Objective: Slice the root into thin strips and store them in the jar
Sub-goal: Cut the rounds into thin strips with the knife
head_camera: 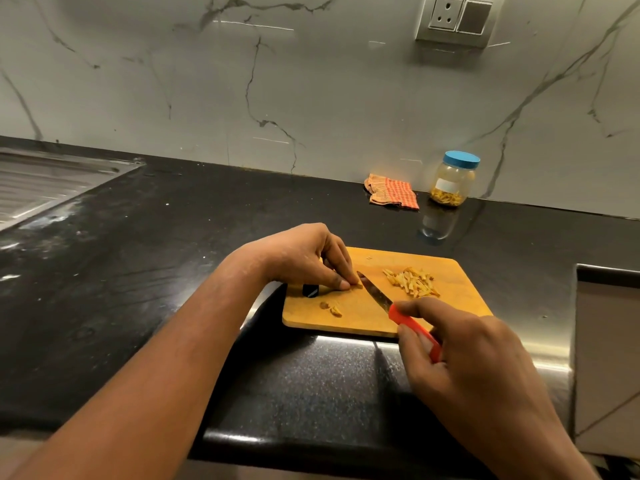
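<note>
A wooden cutting board lies on the black counter. My left hand pinches a small piece of yellow root against the board. My right hand grips the red handle of a knife, whose blade lies right beside the root piece. A pile of thin yellow strips sits on the board's right side. Two small offcuts lie near the board's front left. A clear jar with a blue lid stands shut at the back wall, holding some strips.
An orange checked cloth lies left of the jar. A small black object rests at the board's left edge. A steel sink drainer is at the far left. A socket sits on the marble wall.
</note>
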Demonstrator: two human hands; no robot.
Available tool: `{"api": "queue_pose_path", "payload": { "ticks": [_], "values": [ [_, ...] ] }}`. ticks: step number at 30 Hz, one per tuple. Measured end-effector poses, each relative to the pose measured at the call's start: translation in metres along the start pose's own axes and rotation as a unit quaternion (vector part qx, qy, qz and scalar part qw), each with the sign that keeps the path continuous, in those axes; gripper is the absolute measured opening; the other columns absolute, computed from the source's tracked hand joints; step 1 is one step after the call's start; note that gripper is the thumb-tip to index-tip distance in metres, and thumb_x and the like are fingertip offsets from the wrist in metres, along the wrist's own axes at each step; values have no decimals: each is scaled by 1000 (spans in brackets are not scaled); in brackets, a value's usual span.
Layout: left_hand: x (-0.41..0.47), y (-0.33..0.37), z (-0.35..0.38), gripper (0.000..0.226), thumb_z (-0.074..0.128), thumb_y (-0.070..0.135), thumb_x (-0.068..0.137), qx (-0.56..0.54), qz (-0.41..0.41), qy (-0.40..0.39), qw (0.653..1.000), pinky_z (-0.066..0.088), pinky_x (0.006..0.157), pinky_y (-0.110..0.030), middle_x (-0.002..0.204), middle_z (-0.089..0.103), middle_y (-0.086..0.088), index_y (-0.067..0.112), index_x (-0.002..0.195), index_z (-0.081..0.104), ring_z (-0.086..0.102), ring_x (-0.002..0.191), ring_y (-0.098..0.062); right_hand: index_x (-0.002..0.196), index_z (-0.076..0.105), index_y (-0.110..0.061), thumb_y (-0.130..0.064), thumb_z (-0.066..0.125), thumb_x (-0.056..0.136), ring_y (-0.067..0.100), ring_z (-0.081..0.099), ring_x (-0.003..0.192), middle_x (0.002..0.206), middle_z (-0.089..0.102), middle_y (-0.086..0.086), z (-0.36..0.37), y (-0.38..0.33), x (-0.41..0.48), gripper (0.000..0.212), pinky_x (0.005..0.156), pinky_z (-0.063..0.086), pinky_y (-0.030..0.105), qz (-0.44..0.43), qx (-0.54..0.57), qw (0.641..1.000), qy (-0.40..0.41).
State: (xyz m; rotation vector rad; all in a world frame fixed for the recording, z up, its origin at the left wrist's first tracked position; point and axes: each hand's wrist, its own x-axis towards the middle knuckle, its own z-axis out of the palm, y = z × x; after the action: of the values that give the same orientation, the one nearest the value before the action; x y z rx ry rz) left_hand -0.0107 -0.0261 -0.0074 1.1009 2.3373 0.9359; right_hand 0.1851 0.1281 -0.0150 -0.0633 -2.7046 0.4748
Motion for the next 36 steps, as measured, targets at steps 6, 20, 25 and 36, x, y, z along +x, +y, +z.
{"api": "queue_pose_path", "payload": {
  "ticks": [6, 20, 25, 36],
  "values": [
    [0, -1, 0, 18, 71, 11, 87, 9, 5, -6, 1000, 52, 94, -27, 111, 64, 8, 17, 103, 78, 60, 107, -11, 114, 63, -37, -42, 56, 84, 8, 52, 46, 63, 62, -9, 1, -1, 1, 31, 47, 51, 31, 4, 1, 1000, -16],
    [1, -1, 0, 19, 71, 9, 87, -1, -3, -15, 1000, 54, 93, -28, 112, 63, 8, 12, 105, 77, 61, 106, -12, 120, 57, -35, -42, 51, 88, 11, 55, 57, 72, 64, -6, 18, -1, 16, 33, 54, 53, 36, -14, -12, 1000, -19],
    [1, 0, 0, 19, 70, 9, 88, -1, -8, -14, 1000, 54, 94, -29, 113, 63, 7, 13, 105, 77, 61, 107, -13, 117, 59, -36, -42, 52, 87, 10, 50, 49, 59, 57, -8, 16, 4, 9, 31, 43, 43, 28, -34, -48, 998, -17],
    [0, 0, 0, 18, 72, 10, 87, 2, -12, -9, 1000, 52, 94, -27, 113, 63, 10, 17, 102, 78, 60, 108, -10, 110, 62, -37, -39, 57, 83, 7, 50, 48, 48, 49, -9, 1, 6, -1, 28, 39, 33, 20, -5, 40, 999, -11]
  ]
}}
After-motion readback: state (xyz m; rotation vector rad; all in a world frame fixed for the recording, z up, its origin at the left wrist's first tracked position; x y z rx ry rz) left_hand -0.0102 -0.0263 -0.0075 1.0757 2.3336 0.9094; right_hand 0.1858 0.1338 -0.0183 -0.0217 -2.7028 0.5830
